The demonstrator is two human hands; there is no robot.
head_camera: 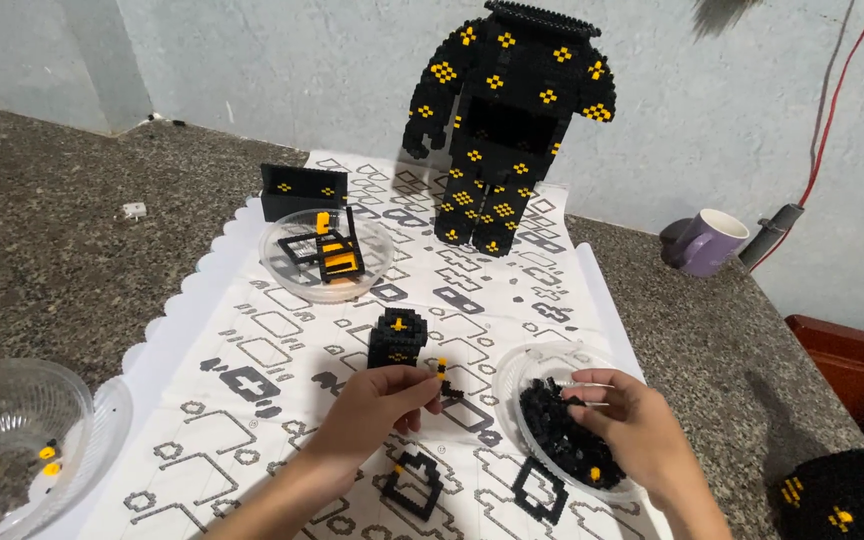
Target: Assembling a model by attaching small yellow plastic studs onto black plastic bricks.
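Black-and-yellow studded bricks throughout. Near edge of the worktop (62,260): left hand (377,405) pinches a small brick strip (441,370), lifted clear for fitting; right hand (627,420), fingers curled, digs into a clear bowl (512,375) of loose black pcs. Centre: blocky sub-assembly (398,338) on patterned paper sheet (252,350). Far edge: tall figure (502,130) w/ matte pebbled surface, standing by the wall.

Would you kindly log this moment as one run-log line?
left hand: pinching small black-and-yellow brick piece | right hand: fingers in bowl of black bricks | small black block: on patterned sheet
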